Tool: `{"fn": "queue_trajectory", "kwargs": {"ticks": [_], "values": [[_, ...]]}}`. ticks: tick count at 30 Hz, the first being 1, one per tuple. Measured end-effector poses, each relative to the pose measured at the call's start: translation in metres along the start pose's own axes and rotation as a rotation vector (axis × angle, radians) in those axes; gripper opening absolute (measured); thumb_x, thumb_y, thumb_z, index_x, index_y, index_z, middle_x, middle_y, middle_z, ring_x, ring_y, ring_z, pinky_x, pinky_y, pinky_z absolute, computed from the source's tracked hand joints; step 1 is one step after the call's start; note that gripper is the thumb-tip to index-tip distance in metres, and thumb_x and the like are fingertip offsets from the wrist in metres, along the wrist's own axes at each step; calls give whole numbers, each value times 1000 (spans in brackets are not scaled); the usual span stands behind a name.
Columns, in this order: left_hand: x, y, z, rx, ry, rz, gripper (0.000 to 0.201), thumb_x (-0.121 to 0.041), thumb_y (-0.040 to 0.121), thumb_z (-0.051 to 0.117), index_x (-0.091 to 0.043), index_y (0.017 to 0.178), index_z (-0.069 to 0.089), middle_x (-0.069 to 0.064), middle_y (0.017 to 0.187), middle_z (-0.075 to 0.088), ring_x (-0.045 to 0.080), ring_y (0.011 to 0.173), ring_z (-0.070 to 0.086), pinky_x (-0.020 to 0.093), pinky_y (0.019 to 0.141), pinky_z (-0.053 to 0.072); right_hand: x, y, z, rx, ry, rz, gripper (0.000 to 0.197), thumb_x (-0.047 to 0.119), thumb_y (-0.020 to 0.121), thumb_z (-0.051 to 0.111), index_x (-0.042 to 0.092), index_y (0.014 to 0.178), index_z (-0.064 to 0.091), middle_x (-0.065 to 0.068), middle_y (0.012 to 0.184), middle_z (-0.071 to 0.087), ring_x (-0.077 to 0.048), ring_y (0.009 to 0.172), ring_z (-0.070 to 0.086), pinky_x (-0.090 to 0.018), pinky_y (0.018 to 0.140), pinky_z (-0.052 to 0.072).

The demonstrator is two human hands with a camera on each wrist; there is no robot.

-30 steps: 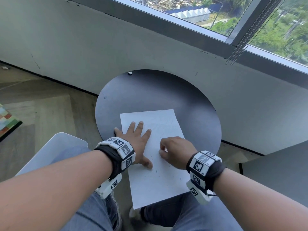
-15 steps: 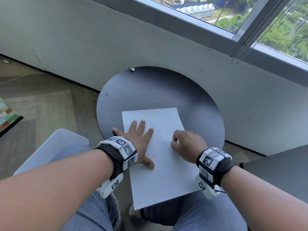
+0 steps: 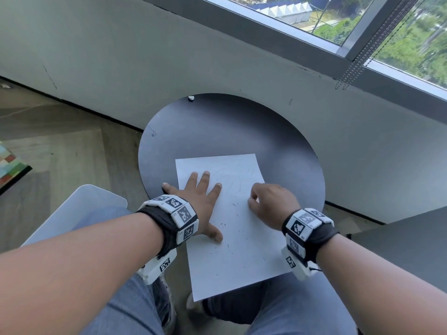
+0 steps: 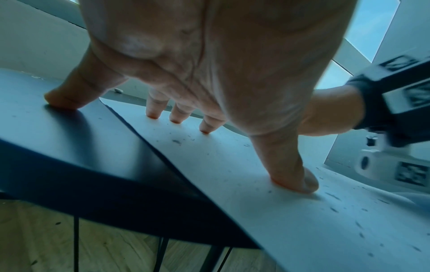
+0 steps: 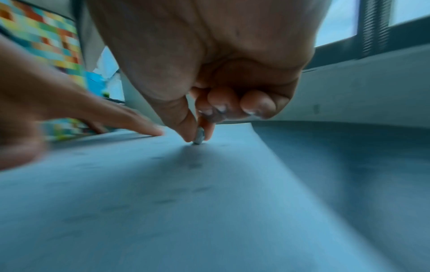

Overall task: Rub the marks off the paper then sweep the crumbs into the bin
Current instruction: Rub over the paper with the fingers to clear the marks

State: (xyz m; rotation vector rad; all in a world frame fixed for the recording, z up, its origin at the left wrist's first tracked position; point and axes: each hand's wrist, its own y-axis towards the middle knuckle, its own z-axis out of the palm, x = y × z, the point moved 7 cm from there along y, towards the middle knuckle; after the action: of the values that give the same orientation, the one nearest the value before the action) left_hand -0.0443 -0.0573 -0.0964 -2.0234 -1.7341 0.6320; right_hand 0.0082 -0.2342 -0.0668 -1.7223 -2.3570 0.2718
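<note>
A white sheet of paper lies on a round black table and overhangs its near edge. Faint pencil marks show on its far half; dark eraser crumbs dot its middle. My left hand lies flat with spread fingers pressing the paper's left side, the little finger on the table. My right hand is at the paper's right edge, thumb and forefinger pinching a small grey eraser whose tip touches the paper. A white bin stands by my left knee.
A small white lump sits at the table's far rim, close to the grey wall under the window. A second dark tabletop is at the right. Bead chains hang from the window. My knees in jeans are under the paper.
My right hand with the eraser has slid from the paper's middle to its right edge and a little farther away. The left hand stays pressed in place.
</note>
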Motion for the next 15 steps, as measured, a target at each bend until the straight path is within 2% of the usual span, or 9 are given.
{"fn": "queue_trajectory", "kwargs": {"ticks": [2,4,10,12,15], "values": [[0,0,0,-5,10,0,135,-90,64,63,-33,158,-16,2,166,-29,30,154,-19,81,105,19,24,-12,6,37,19,-88,19,34,95,46,20,93,57,1,94,64,-26,89,58,-40,79,53],[-1,1,0,-13,17,1,135,-90,64,63,-33,158,-16,2,166,-29,30,154,-18,80,105,20,26,-10,4,53,36,-94,18,36,95,47,22,94,59,3,94,64,-24,89,58,-38,78,53],[-1,1,0,-1,10,2,136,-91,63,63,-34,158,-17,2,165,-30,31,154,-20,81,104,19,-36,36,-15,11,22,157,16,30,90,46,20,88,58,-1,92,64,-28,85,60,-35,72,53],[-1,1,0,-3,7,4,137,-91,63,63,-34,158,-17,2,165,-30,31,154,-20,82,105,18,-40,45,-18,18,7,180,16,28,89,44,18,86,57,-4,93,64,-30,83,61,-36,72,54],[-1,0,0,2,3,6,137,-90,63,63,-33,158,-17,2,165,-31,31,154,-20,82,105,17,-32,40,-18,-5,-24,164,17,27,91,42,17,88,55,-5,94,63,-30,82,59,-34,67,48]]}}
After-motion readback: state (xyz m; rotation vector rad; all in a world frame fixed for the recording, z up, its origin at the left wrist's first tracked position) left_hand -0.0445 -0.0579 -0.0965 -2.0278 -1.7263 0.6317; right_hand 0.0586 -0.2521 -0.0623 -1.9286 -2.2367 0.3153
